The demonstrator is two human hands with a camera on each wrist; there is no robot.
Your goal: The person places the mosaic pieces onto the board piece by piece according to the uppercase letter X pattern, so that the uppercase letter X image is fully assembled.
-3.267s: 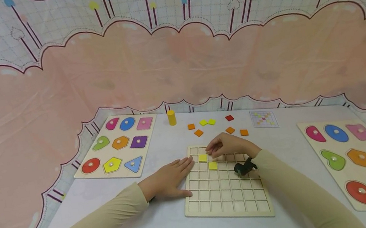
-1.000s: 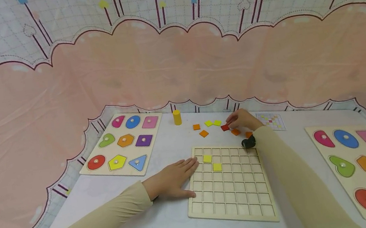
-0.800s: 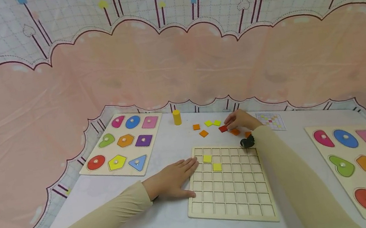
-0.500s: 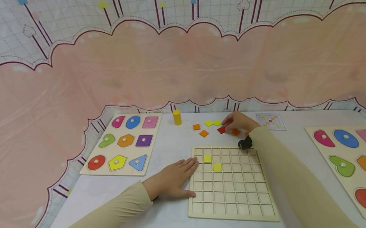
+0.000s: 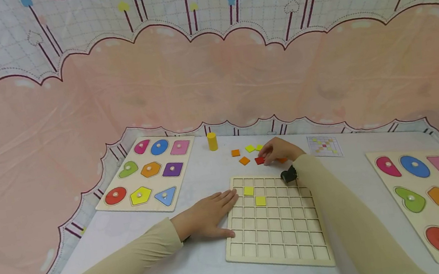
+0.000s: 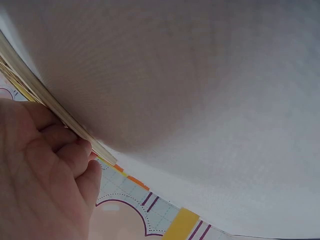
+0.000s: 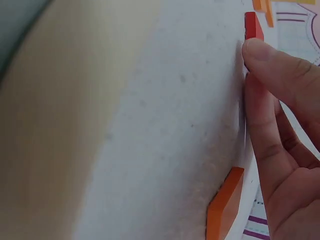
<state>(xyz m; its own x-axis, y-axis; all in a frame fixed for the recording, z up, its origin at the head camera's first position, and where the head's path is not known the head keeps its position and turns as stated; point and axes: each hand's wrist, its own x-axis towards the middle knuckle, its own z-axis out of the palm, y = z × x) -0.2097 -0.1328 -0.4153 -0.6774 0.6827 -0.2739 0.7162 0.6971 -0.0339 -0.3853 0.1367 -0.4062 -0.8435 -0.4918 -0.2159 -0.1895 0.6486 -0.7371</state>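
My right grip (image 5: 283, 149) pinches the red tile (image 5: 259, 161) near orange tiles (image 5: 244, 160); my left grip (image 5: 205, 217), fingers extended, rests at the grid board (image 5: 276, 237)'s left edge.

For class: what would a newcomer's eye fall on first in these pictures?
Probably a pale wooden board of bright knobbed shapes on the left and a matching wooden board on the right. Between them, the right hand touches a red square tile beyond a wooden grid board holding two yellow square tiles.
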